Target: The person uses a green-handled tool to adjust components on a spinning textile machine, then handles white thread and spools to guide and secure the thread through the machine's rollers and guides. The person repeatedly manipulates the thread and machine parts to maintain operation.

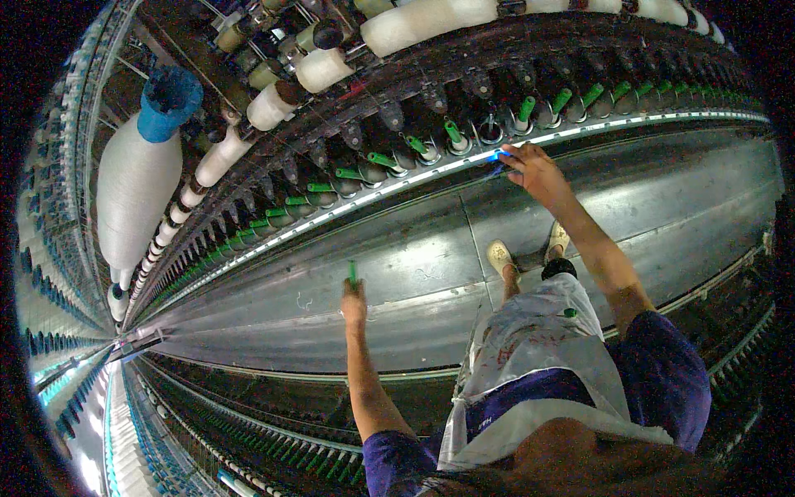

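Observation:
My left hand [354, 302] is closed round a slim green bobbin tube [353, 272], held upright over the metal walkway; the hand is slightly blurred. My right hand [538, 176] reaches to the front rail [571, 132] of a spinning machine. Its fingers are stretched and a little apart, and the fingertips are at a small blue light [499, 155] on the rail. Just behind them is a spindle position [490, 131] with no green top showing. On either side of it, green-topped bobbins [453, 132] stand in a long curving row.
White roving bobbins [323, 70] line the upper part of the machine. A large white yarn package with a blue top [141, 195] hangs at left. Another machine row [306, 451] runs behind me. Loose thread [305, 302] lies on the metal floor [397, 306] near my feet.

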`<state>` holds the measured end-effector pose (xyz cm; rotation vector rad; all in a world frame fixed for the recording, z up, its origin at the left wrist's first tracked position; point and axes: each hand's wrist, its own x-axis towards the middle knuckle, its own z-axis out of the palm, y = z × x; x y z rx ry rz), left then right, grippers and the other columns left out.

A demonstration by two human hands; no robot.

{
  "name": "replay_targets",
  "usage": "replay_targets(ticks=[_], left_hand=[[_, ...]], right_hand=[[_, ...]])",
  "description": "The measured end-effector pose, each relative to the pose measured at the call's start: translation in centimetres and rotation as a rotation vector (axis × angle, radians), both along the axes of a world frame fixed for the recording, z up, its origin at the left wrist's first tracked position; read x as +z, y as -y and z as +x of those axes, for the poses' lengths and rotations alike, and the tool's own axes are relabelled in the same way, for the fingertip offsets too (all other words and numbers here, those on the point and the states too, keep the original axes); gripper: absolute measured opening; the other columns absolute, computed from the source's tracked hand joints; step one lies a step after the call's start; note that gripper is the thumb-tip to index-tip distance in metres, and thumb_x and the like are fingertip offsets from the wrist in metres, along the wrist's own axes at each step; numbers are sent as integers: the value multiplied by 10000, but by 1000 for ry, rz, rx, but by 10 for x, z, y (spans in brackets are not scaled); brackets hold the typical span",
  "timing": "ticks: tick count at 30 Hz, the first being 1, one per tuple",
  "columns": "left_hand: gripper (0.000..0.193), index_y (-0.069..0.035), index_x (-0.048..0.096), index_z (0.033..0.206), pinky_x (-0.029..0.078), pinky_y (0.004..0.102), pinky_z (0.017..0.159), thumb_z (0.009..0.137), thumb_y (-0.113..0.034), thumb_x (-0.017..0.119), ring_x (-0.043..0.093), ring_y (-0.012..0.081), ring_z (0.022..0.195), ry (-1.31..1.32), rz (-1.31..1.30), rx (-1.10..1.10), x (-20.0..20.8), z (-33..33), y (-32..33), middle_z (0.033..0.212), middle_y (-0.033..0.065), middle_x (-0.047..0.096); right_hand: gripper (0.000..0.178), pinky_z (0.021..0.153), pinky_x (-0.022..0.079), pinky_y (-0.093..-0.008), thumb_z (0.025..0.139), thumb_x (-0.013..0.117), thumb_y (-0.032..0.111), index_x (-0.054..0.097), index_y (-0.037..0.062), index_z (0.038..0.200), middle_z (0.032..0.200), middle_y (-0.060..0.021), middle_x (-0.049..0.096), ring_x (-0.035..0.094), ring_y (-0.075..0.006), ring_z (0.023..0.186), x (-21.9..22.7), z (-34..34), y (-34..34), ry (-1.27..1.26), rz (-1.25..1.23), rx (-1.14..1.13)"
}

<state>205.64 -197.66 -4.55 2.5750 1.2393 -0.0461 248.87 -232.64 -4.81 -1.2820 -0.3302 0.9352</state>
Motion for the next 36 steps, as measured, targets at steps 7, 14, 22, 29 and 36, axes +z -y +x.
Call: replay_targets(ticks=[7, 14, 22, 29, 36], left_hand=[[328, -48, 474, 1047, 494, 432, 593, 859, -308, 543, 595, 365, 724, -209, -47, -564, 0, 8, 30, 818, 176, 588], [285, -33, 444, 1004, 473, 380, 548, 897, -287, 511, 595, 273, 656, 55, -22, 6, -12, 20, 6, 760, 145, 572], [252, -40, 471, 1015, 463, 275, 631, 873, -214, 588, 556, 151, 726, 1065, -784, 558, -11, 58, -7, 793, 52, 537], [343, -42, 465, 1113, 439, 258, 675, 819, -90, 635, 515, 115, 747, 615, -387, 65, -15, 79, -16, 842, 9, 530], [245, -62, 472, 1075, 418, 253, 757, 854, -24, 567, 517, 113, 857, 673, -810, 82, 82, 130, -13, 929, 7, 549]], right_hand=[[207, 613, 482, -328, 862, 540, 285, 578, 93, 794, 971, -86, 616, 613, -210, 851, 15, 11, 12, 722, -702, 305], [224, 593, 479, -474, 794, 562, 254, 615, 111, 959, 748, -113, 609, 607, -295, 675, 20, -10, -35, 1598, -628, 231], [516, 605, 489, -451, 759, 607, 233, 457, 179, 1250, 725, -161, 624, 613, -348, 662, 5, 3, -62, 1189, -741, 144], [307, 502, 478, -401, 768, 542, 138, 566, 146, 1074, 626, -123, 602, 618, -277, 586, -14, 8, -57, 1365, -900, -56], [56, 422, 445, -372, 740, 537, 100, 560, 86, 789, 559, -95, 570, 581, -263, 489, 23, -13, -29, 1579, -867, -153]])
